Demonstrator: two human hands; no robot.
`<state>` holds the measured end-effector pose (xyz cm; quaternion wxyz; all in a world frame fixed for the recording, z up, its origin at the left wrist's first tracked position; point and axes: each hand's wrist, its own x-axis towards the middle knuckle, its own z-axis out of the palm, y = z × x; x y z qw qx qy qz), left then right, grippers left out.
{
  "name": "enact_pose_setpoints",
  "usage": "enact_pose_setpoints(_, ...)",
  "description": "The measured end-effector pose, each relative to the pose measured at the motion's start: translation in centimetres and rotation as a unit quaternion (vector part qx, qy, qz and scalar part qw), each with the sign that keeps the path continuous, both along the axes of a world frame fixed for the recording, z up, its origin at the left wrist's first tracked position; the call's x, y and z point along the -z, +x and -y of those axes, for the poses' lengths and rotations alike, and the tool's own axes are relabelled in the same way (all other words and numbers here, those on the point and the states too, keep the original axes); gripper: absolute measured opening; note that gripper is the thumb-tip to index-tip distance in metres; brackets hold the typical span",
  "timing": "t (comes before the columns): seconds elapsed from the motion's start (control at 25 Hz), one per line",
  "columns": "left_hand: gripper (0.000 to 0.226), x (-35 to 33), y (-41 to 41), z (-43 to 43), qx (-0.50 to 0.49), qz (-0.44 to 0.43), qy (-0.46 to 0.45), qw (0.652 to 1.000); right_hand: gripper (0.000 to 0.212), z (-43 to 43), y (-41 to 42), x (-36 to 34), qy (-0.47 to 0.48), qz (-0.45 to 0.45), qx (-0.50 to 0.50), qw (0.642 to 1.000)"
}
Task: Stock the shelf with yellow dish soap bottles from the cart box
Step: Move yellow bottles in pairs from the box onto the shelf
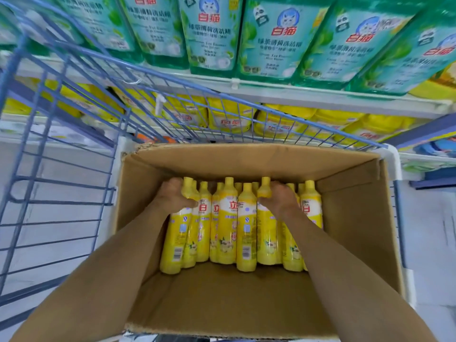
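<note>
An open cardboard box sits in a blue wire cart. Several yellow dish soap bottles stand packed in its far half. My left hand grips the neck of the leftmost yellow bottle. Further right in the row, my right hand grips the neck of another yellow bottle. Both bottles still stand among the others in the box. Past the cart, a lower shelf holds yellow soap containers.
Green refill pouches fill the upper shelf above the white shelf edge. The cart's wire front wall rises between the box and the shelves. The near half of the box floor is bare cardboard. Pale floor lies left.
</note>
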<state>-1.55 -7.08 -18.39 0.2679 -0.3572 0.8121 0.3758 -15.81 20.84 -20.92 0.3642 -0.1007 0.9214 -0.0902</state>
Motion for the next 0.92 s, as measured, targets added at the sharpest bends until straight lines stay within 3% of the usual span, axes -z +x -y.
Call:
enact_pose_setpoints(0.28, 0.037, -1.8, 0.6, -1.1, -0.032, -0.057, 0.027, 0.997, 0.061, -0.7, 0.7, -2.9, -0.040, 0.067, 0.072, 0.994)
enact_pose_setpoints(0.4, 0.045, -4.8, 0.3, -2.2, -0.022, -0.103, 0.042, 0.994, 0.059, -1.1, 1.6, -6.3, -0.090, 0.065, 0.062, 0.992)
enact_pose_setpoints(0.6, 0.083, -12.5, -3.0, -3.5, -0.011, -0.181, 0.108, 0.977, 0.049, -1.1, 0.0, -17.2, -0.171, 0.032, 0.014, 0.985)
enact_pose_setpoints(0.72, 0.078, -19.8, -5.4, -5.1, 0.027, -0.247, 0.141, 0.958, 0.036, -0.5, -1.3, -25.9, -0.227, 0.010, -0.024, 0.973)
enact_pose_setpoints(0.84, 0.061, -28.3, -7.8, -5.8, 0.040, -0.321, 0.145, 0.935, 0.044, -0.1, -2.4, -34.1, -0.269, -0.065, -0.030, 0.961)
enact_pose_setpoints(0.92, 0.079, -34.3, -9.2, -5.9, 0.048, -0.359, 0.139, 0.922, 0.040, -0.2, -2.9, -39.3, -0.296, -0.106, -0.042, 0.948)
